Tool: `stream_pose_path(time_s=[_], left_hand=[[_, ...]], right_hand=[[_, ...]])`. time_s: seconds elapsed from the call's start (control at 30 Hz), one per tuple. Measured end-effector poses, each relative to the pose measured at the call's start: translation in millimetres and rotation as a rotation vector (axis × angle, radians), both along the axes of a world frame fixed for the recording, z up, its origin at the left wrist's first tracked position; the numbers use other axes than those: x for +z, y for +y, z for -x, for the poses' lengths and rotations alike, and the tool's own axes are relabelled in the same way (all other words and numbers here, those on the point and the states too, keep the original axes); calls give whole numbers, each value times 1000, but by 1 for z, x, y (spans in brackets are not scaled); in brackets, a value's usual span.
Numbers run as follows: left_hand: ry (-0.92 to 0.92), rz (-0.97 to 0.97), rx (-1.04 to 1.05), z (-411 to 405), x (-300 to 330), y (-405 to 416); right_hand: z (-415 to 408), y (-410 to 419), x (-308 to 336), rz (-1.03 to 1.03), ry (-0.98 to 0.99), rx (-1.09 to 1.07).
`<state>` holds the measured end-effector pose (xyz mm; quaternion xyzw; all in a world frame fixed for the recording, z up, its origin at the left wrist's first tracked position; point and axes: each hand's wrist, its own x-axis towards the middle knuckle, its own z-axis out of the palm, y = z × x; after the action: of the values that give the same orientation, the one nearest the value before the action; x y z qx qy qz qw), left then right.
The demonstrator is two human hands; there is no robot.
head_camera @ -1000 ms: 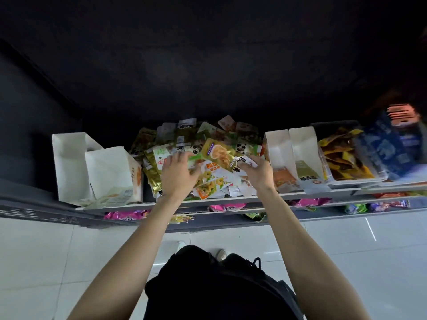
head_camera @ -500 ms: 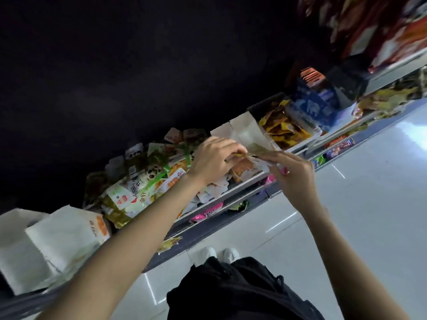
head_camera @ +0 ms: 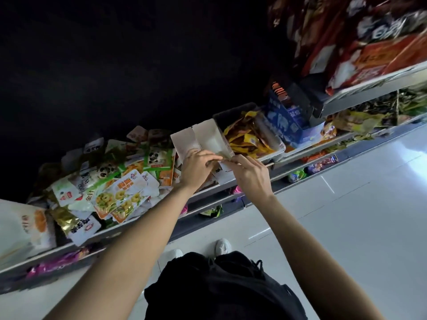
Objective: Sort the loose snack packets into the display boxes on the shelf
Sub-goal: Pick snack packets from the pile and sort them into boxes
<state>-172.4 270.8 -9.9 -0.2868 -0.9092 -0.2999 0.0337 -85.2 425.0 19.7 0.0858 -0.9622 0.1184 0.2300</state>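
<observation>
**SHELF SORT — HANDS AT WHITE DISPLAY BOXES**

L hand (head_camera: 197,168): fingers curled narrow, tips pinched on a thin pale-green packet (head_camera: 223,155) at the front of the white display boxes (head_camera: 203,140). Back of hand faces camera; grip underneath hidden.

R hand (head_camera: 250,176): fingers bent, thumb and forefinger closed on the same packet's near edge, touching L fingertips. Both hands meet just in front of the boxes' open mouth.

Packet: small, flat, mostly covered by fingers; print too small to read.

Display boxes: two white card units side by side, upright, on the shelf (head_camera: 129,224) edge, between the loose pile and a tray of yellow packets (head_camera: 248,139).

Loose snack packets (head_camera: 115,185): mixed heap left of the hands, on same shelf; panda-print, orange, green, gold foil, overlapping, no order.

Other: white box w/ orange print (head_camera: 25,225) at far left; blue carton (head_camera: 285,121) right of yellow tray; lower shelf w/ pink and purple packs (head_camera: 322,161); white tile floor (head_camera: 346,215).
</observation>
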Motion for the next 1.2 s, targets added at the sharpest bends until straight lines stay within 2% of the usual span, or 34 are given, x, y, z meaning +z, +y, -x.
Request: stream_pose_path(time_s=[0.13,0.23,0.3,0.37,0.43,0.5,0.6,0.67,0.77,0.87,0.97,1.03,1.1,1.2], left_hand=[[-51,154,58,-9,-2,5],[-126,246,74,-17,1,-6],[-62,117,134,-26,8,-20],[13,-54,263,-39,11,-43],[52,-103,413,-51,7,-73],[41,-60,563,-59,-1,-109],[-82,103,701,-57,-14,-160],[-216,242,681,-48,-23,-186],[-383,403,592,-36,-31,-204],[-348,442,599,-28,-30,-211],[-208,396,621,-26,-27,-219],[-197,288,648,-25,-20,-225],[-222,146,629,-26,-5,-226],[-229,-43,437,-31,35,-210]], right_hand=[[15,1,3,-109,-100,141],[27,0,-6,-149,-263,198],[31,4,-12,-250,-309,202],[29,8,-10,-318,-270,210],[26,6,-4,-163,-224,257],[25,-11,3,69,-207,311],[34,-66,4,163,-290,402],[45,-109,-9,176,-452,415],[59,-163,-32,76,-695,389],[64,-192,-47,-5,-761,312],[64,-199,-52,-13,-650,205],[67,-200,-52,72,-670,166],[70,-199,-41,276,-710,173],[69,-182,-1,606,-674,250]])
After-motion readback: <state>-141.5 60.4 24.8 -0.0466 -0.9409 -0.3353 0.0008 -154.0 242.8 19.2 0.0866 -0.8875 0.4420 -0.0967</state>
